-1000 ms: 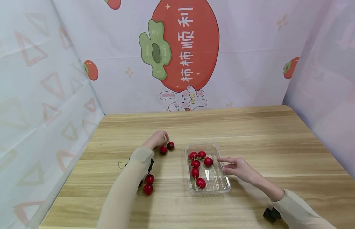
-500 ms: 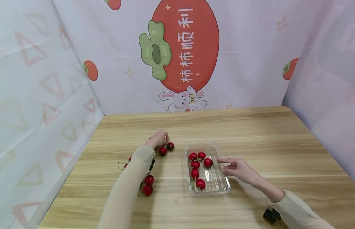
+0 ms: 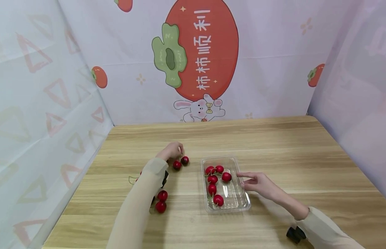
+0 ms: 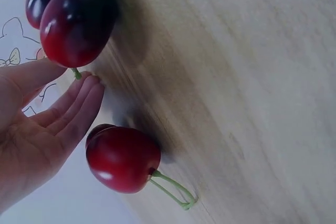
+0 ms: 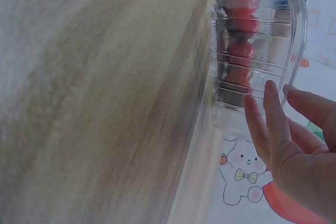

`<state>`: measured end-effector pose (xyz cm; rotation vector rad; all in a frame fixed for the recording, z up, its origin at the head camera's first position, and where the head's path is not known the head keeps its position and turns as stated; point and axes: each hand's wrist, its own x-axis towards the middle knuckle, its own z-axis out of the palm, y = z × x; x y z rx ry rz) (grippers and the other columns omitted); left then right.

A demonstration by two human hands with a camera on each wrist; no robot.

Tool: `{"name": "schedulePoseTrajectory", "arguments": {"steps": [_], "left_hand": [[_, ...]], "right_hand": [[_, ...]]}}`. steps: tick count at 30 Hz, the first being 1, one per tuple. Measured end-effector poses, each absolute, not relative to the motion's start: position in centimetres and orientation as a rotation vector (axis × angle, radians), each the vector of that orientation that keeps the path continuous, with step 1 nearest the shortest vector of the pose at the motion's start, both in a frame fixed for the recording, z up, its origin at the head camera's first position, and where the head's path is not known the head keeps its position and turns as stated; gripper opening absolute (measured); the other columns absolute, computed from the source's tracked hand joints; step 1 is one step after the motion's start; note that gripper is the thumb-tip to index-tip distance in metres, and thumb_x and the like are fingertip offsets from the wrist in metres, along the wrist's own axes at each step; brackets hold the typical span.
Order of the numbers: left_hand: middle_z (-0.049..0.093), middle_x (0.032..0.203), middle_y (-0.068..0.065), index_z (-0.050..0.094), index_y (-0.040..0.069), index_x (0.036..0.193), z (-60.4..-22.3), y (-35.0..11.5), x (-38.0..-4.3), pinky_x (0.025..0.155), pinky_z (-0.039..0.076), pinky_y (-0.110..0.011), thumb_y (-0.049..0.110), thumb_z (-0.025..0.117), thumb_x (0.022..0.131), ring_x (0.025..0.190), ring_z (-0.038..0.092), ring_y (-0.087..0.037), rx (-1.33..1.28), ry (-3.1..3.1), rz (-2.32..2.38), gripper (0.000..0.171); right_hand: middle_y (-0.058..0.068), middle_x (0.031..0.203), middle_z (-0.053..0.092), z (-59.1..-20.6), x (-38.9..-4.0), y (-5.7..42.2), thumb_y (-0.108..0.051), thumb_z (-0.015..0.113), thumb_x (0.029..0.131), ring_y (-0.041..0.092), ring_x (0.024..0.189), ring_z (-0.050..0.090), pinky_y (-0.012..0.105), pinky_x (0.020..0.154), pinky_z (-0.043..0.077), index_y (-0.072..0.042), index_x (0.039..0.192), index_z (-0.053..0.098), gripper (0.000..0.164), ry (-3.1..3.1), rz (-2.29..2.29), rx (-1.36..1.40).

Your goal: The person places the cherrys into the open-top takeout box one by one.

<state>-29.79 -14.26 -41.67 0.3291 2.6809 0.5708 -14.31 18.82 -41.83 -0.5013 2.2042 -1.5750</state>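
Note:
My left hand is at the table's left half, beside a pair of dark red cherries. In the left wrist view, its thumb and fingertips meet around the short green stem below the cherries; the exact contact is partly hidden. Another cherry pair with joined stems lies below that hand. My right hand rests nearly straight fingers against the right rim of a clear plastic container. Several red cherries with stems lie along the container's left side.
More cherries lie right of my left forearm, others partly behind it. The forearm hides part of the wooden table. Patterned cloth stands behind the table and along both sides.
The cherry pair by my left hand has shifted very slightly towards me. My left hand has barely moved; the right hand and the container stay in place.

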Motion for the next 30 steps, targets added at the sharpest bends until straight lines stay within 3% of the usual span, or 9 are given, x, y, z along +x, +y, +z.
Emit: {"name": "schedulePoseTrajectory", "arguments": {"steps": [8,15,22,30], "left_hand": [[0.062,0.077,-0.005,0.065,0.008,0.077,-44.3,-15.8,-32.2,0.057,0.044,-0.029,0.008,0.067,0.077,0.064,0.051,-0.017,0.479,2.664,0.676,0.002],[0.064,0.075,-0.011,0.066,-0.004,0.08,-40.6,-14.9,-29.6,0.06,0.051,-0.027,-0.002,0.061,0.079,0.063,0.059,-0.018,0.408,2.614,0.8,0.005],[0.064,0.079,-0.019,0.064,-0.009,0.083,-39.9,-15.1,-29.1,0.064,0.052,-0.032,-0.003,0.061,0.079,0.068,0.063,-0.027,0.397,2.537,0.962,0.008],[0.064,0.08,-0.02,0.062,-0.011,0.085,-39.5,-15.3,-28.8,0.066,0.052,-0.036,-0.005,0.059,0.08,0.063,0.063,-0.023,0.32,2.451,1.065,0.008]], "right_hand": [[0.033,0.122,0.043,-41.9,-14.3,18.8,-0.01,0.057,0.085,0.036,0.099,0.056,0.028,0.077,0.049,0.013,0.124,0.04,0.049,2.204,-1.573,-0.501],[0.033,0.122,0.042,-42.0,-14.4,18.8,-0.009,0.056,0.085,0.037,0.099,0.056,0.028,0.076,0.05,0.014,0.124,0.04,0.048,2.205,-1.579,-0.491],[0.034,0.122,0.042,-42.0,-14.4,18.7,-0.008,0.057,0.085,0.037,0.099,0.055,0.028,0.076,0.05,0.013,0.124,0.04,0.048,2.204,-1.584,-0.48],[0.034,0.122,0.042,-41.9,-14.4,18.7,-0.01,0.056,0.085,0.036,0.099,0.056,0.028,0.075,0.05,0.013,0.124,0.04,0.048,2.205,-1.578,-0.488]]}}
